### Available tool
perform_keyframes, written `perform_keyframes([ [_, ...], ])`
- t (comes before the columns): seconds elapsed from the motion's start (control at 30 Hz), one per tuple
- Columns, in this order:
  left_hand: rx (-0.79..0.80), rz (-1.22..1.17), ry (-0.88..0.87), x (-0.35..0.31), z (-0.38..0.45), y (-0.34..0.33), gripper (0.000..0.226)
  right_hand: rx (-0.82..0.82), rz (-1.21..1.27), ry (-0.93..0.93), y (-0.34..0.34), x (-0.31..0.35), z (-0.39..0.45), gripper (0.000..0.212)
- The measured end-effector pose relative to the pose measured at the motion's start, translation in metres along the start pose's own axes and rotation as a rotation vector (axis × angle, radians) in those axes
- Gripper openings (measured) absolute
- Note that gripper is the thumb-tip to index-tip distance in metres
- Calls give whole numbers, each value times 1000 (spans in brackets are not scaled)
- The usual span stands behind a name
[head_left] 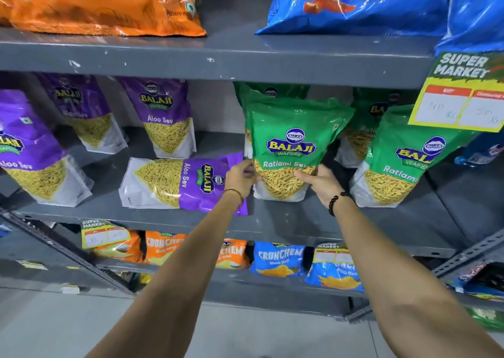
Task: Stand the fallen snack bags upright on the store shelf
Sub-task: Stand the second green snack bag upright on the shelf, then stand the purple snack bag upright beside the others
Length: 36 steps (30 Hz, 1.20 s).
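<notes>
A: Broadly, what frames the scene?

B: A grey painted metal shelf unit, its front edge chipped and scuffed, with slotted angle-iron uprights. The middle shelf board carries the pouches in question.

A: And the main pouch?

B: A green Ratlami Sev bag, glossy plastic, flat-bottomed, standing upright near the shelf's front edge. Its top is green with a blue and yellow logo; lower down a yellow picture of thin noodle-like strands tapers into white corners.

A: How is it held?

B: From both sides at its lower part. The left hand presses its fingers against the left edge; the right hand closes on the right lower corner, thumb lying across the front. Both hands grip this bag.

A: Is any bag lying down?

B: Yes. A purple Aloo Sev bag lies flat on its back just left of the green one, its top pointing right, partly behind the left wrist. Further purple bags stand upright behind and to the left; another green bag stands to the right.

A: Smaller details?

B: A yellow price tag hangs from the upper shelf; a thin bangle circles the left wrist, a black bead bracelet the right.
</notes>
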State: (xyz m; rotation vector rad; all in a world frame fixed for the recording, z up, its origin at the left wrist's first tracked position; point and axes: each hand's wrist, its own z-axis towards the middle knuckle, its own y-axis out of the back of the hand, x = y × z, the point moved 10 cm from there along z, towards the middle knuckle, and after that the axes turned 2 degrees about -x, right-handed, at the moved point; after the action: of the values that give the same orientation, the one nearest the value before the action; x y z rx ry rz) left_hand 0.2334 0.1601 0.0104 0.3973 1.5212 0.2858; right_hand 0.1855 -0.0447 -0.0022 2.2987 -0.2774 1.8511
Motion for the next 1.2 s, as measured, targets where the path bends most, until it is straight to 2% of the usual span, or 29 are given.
perform_keyframes([
  [0.13,54,-62,7,7,-1,9,43,22,66,-43,-5,-10,-10,40],
  [0.23,-23,-238,1,10,-3,39,36,-65,128,-22,5,-19,-14,39],
  [0.3,-73,-237,-28,17,0,75,30,-259,219,-18,12,-28,-16,42],
  [0.4,-165,31,-76,36,18,141,28,-681,316,-113,20,-50,-39,54],
  [0.43,-198,151,-75,44,25,165,28,-795,314,-147,17,-57,-49,47],
  [0.5,-230,314,-102,55,40,206,29,-869,302,-207,-4,-67,-65,17],
  [0.6,-128,410,-64,76,63,239,32,-752,249,-275,-67,-74,-81,30],
  [0.73,186,535,22,103,71,234,42,-693,268,-325,-144,-82,-102,29],
  [0.83,216,506,6,104,67,237,48,-626,316,-349,-195,-81,-107,28],
  [0.93,206,543,82,116,65,249,64,-583,380,-430,-238,-88,-110,18],
  [1.0,234,432,220,134,58,254,72,-536,414,-455,-260,-89,-110,12],
  [1.03,257,324,291,144,52,251,71,-507,419,-465,-268,-90,-108,21],
  [1.1,356,35,394,158,33,232,51,-456,458,-475,-282,-90,-107,43],
  [1.2,452,-289,466,166,17,209,34,-376,459,-447,-296,-86,-101,46],
])
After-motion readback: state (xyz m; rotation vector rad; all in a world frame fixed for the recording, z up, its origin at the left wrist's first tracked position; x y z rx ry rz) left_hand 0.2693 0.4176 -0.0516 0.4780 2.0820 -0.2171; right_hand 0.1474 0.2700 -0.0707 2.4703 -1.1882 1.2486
